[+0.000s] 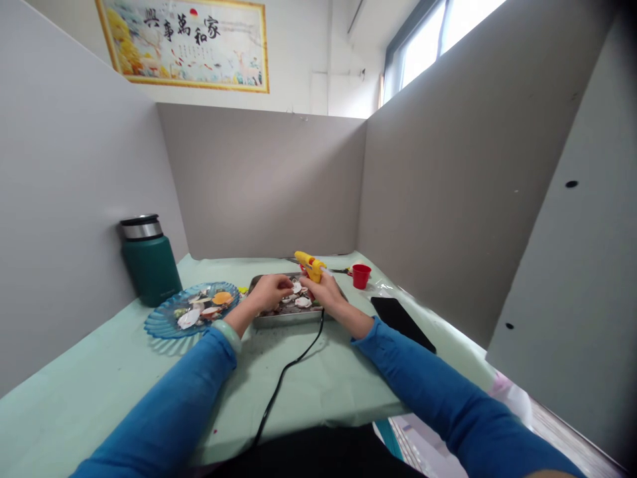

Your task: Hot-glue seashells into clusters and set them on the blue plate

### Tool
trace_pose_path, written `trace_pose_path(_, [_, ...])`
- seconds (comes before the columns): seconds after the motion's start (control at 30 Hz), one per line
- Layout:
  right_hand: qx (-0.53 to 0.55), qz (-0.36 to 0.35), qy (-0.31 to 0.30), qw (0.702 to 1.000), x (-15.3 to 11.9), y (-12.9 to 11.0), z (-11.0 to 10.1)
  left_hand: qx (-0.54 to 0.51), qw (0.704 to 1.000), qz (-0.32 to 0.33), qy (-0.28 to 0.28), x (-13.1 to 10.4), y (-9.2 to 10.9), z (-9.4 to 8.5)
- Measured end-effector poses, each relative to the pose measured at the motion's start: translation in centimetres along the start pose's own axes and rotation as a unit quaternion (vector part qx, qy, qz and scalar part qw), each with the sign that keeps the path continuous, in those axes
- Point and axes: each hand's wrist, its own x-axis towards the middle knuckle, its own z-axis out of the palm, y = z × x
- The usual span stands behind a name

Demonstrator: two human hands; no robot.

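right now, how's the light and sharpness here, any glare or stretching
All in the head view: window blown out white, upper right corner dark; blue plate casting a soft shadow on the table cover; right sleeve looking stretched toward the edge; shells in the tray soft, fine detail lost.

Over a tray [281, 321], the right hand [327, 292] holds a glue gun [309, 264] near the left hand [271, 292].

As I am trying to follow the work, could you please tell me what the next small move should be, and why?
I would probably tip the front of the yellow glue gun down toward the shells in the tray: the right hand grips it there, raised above them, with the left hand close by. I cannot tell whether that hand holds anything.
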Motion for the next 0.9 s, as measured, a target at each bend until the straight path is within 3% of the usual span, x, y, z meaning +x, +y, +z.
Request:
trace_pose_path(0.17, [0.008,0.012,-0.031,0.999,0.0,0.1,-0.1,-0.119,0.993,0.007,-0.009,0.1,0.0,0.4])
trace_pose_path(0.6, [0.009,0.026,-0.028,0.999,-0.1,-0.2,-0.1,-0.246,0.967,-0.024,-0.06,-0.1,-0.4,0.0])
trace_pose_path(0.67, [0.009,0.028,-0.028,0.999,-0.2,-0.3,0.0,-0.222,0.973,-0.033,-0.043,0.0,-0.5,0.0])
trace_pose_path(0.77, [0.015,0.023,-0.015,1.0,-0.2,-0.4,0.0,-0.103,0.994,-0.046,-0.004,0.2,-0.9,-0.3])
trace_pose_path(0.9, [0.005,0.021,-0.007,1.0,-0.3,-0.5,-0.1,0.043,0.998,-0.035,-0.004,0.2,-1.4,-1.0])
